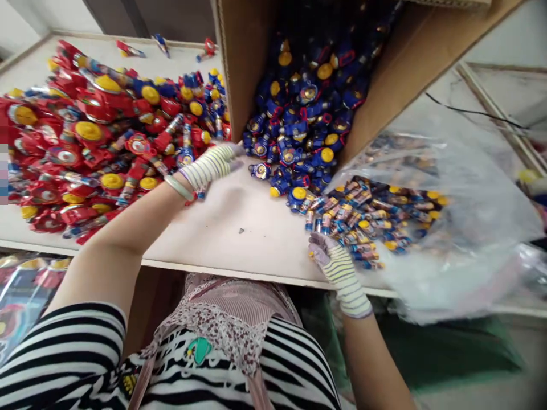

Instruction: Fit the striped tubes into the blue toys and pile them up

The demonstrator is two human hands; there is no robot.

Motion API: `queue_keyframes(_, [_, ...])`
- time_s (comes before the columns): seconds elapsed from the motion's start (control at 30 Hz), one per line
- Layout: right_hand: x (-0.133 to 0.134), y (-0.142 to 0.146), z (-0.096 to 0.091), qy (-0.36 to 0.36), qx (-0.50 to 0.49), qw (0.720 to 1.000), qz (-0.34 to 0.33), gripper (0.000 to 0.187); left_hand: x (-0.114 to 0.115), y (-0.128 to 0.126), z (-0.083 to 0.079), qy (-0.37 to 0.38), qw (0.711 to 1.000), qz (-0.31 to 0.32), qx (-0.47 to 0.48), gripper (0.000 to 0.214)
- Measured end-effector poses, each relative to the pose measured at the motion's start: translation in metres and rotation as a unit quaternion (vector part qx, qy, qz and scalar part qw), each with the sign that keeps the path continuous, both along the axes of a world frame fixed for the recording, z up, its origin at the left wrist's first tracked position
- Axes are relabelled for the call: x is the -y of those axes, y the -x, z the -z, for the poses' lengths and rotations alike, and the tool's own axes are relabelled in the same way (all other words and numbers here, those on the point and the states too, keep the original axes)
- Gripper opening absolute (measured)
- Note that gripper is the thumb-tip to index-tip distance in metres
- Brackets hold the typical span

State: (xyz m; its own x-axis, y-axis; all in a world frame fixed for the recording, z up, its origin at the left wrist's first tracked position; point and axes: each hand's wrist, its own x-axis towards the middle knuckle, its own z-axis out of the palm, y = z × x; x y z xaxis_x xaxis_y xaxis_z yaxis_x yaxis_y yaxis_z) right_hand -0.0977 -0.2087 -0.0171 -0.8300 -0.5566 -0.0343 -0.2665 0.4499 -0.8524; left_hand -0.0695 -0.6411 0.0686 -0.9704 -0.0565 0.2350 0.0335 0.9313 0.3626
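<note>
My left hand [213, 164], in a striped knit glove, reaches to the lower edge of a tilted cardboard box [239, 68]. Its fingers look stretched out, somewhat blurred, with nothing visible in them. Blue toys with yellow round parts [294, 136] spill from the box onto the table; one blue toy [259, 170] lies just right of that hand. My right hand [337, 267], gloved alike, is at the near side of a pile of small printed tubes [354, 210]. Its fingers are curled, and a small tube with a yellow end [311, 255] shows at the fingertips.
A big heap of red toys [98, 142] covers the left of the white table [222, 228], with some blue ones. Several loose toys [130, 49] lie at the back. A clear plastic bag [474, 216] lies open around the tubes. A black cable [474, 111] runs behind it.
</note>
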Motion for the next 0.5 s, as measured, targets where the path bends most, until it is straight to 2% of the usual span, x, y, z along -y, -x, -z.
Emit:
queue_keyframes(0.03, [-0.012, 0.005, -0.004, -0.030, -0.039, 0.999, 0.020, 0.041, -0.031, 0.008, 0.015, 0.020, 0.998, 0.052, 0.038, 0.045])
queue_keyframes(0.1, [-0.032, 0.010, -0.014, -0.102, -0.103, 0.988, 0.042, 0.036, -0.084, 0.024, 0.037, 0.093, 0.985, 0.108, 0.101, 0.055])
queue_keyframes(0.13, [-0.039, 0.009, -0.019, -0.145, -0.118, 0.982, 0.032, 0.034, -0.104, 0.032, 0.044, 0.131, 0.976, 0.119, 0.128, 0.061])
queue_keyframes(0.2, [-0.045, 0.001, -0.026, -0.243, -0.121, 0.962, -0.025, 0.031, -0.130, 0.044, 0.052, 0.184, 0.961, 0.116, 0.170, 0.068])
queue_keyframes(0.3, [-0.034, -0.021, -0.026, -0.377, -0.120, 0.914, -0.090, 0.036, -0.142, 0.044, 0.055, 0.221, 0.946, 0.127, 0.202, 0.065])
queue_keyframes(0.4, [-0.012, -0.039, -0.018, -0.430, -0.134, 0.886, -0.114, 0.041, -0.140, 0.021, 0.054, 0.203, 0.943, 0.175, 0.198, 0.056])
queue_keyframes(0.43, [-0.006, -0.043, -0.015, -0.424, -0.136, 0.886, -0.127, 0.038, -0.138, 0.010, 0.054, 0.167, 0.949, 0.180, 0.196, 0.054])
queue_keyframes(0.5, [0.005, -0.045, -0.011, -0.374, -0.139, 0.905, -0.148, 0.033, -0.134, -0.013, 0.052, 0.000, 0.974, 0.138, 0.177, 0.054])
